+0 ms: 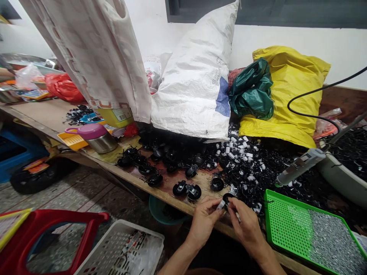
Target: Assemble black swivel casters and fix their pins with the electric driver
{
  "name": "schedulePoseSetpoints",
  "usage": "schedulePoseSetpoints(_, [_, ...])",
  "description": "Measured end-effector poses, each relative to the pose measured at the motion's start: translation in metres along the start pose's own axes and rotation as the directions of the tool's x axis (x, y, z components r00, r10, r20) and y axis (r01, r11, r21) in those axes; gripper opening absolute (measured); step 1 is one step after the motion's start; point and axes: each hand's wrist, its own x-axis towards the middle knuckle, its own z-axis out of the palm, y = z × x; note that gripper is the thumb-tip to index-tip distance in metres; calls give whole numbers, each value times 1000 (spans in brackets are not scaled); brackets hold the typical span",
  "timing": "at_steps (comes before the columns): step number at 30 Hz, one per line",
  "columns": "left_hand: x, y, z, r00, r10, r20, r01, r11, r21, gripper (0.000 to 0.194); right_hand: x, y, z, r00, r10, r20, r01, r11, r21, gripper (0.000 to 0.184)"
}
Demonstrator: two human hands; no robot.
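Black caster wheel (228, 197), small and round with a glossy dark shell, held just above the edge of the wooden surface (169, 192) between the left hand (203, 223) and the right hand (247, 223). Fingers (214, 204) of both hands closed and gripping, tips meeting at the wheel and at a small white piece (220, 205) pressed close against its side; exact share of each hand not discernible. On the surface just beyond the hands, similar casters (194, 192) in a loose row, with more behind them in a dark cluster beside a heap of black and white parts (246, 168). To the right, a green perforated tray (286, 225) holding many small metal pieces. Farther back, a white woven sack (192, 80) and a yellow sack (282, 95) against the wall
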Motion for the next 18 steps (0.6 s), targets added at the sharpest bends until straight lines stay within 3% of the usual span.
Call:
schedulePoseSetpoints(6, [0, -2, 1, 1000, -2, 24, 2, 999, -36, 22, 0, 1, -1, 1000, 8, 22, -9, 998, 57, 23])
schedulePoseSetpoints(10, [-1, -2, -2, 996, 1, 88, 3, 999, -43, 20, 2, 1, -7, 992, 101, 72, -114, 969, 217, 24])
schedulePoseSetpoints(15, [-5, 0, -5, 989, 13, 147, -17, 999, 28, 22, 5, -4, -11, 953, 272, 136, -304, 868, 393, 17])
schedulePoseSetpoints(18, [-8, 3, -5, 985, 39, 167, -58, 992, 109, 24, 3, -7, -6, 900, 383, 207, -434, 743, 510, 13])
